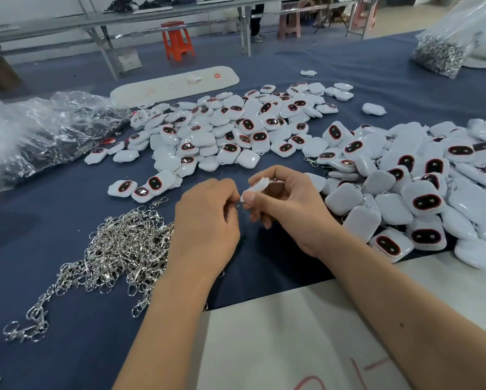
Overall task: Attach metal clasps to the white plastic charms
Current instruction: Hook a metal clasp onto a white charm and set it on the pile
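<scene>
— Now, from the head view, which step do you have in hand?

— I judge it is the joining step itself. My right hand [281, 198] pinches one white charm [257, 187] between thumb and fingers, a little right of the centre of the frame, above the blue table cloth [67, 220]. My left hand [208, 209] is curled close beside it, fingertips almost touching the charm. I think it holds a metal clasp, but the clasp is hidden, so I cannot tell what that hand is gripping.

— What does the next move call for?

— A fine one, I believe: to bring the ring of the clasp through the small loop of the charm while the right hand keeps it steady. After that, I suppose, the charm goes to the heap at the right [421, 192], where some charms seem to carry clasps.

— And how does the charm look?

— Small, white, rounded and glossy. Those in the middle pile [236, 130] show a dark oval window with a red border. Loose clasps [123, 249] lie at lower left, silver and tangled.
</scene>
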`<state>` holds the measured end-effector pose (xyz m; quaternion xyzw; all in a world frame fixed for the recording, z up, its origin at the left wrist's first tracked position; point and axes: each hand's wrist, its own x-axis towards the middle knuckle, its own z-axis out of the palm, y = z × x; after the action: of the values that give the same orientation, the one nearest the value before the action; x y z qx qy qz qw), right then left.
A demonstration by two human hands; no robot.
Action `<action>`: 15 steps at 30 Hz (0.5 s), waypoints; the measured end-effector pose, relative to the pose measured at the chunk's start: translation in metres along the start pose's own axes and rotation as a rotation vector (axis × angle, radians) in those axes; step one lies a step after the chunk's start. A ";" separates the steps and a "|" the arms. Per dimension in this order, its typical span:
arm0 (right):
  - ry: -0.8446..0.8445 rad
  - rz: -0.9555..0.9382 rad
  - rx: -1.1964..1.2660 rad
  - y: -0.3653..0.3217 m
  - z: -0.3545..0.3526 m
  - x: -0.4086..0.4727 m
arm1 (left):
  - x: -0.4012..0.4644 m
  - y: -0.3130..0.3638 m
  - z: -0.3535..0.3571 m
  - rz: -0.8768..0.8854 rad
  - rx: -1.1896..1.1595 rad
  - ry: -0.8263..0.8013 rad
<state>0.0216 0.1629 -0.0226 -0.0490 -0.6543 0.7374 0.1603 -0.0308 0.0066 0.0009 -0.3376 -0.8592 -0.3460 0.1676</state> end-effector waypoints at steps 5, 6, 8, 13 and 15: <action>-0.016 0.015 0.088 -0.003 -0.002 0.001 | -0.005 0.006 0.008 -0.278 -0.299 0.094; -0.027 0.017 0.133 -0.003 -0.003 0.001 | -0.005 0.009 0.011 -0.386 -0.458 0.118; -0.046 0.014 0.204 -0.004 -0.004 0.002 | -0.004 0.014 0.015 -0.571 -0.767 0.133; -0.074 -0.012 0.269 -0.005 -0.005 0.003 | -0.003 0.021 0.013 -0.706 -1.141 0.048; -0.072 -0.017 0.235 -0.005 -0.005 0.002 | -0.002 0.021 0.012 -0.735 -1.205 0.054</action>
<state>0.0214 0.1688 -0.0185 0.0021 -0.5692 0.8088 0.1478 -0.0153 0.0249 0.0016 -0.0511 -0.5719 -0.8040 -0.1549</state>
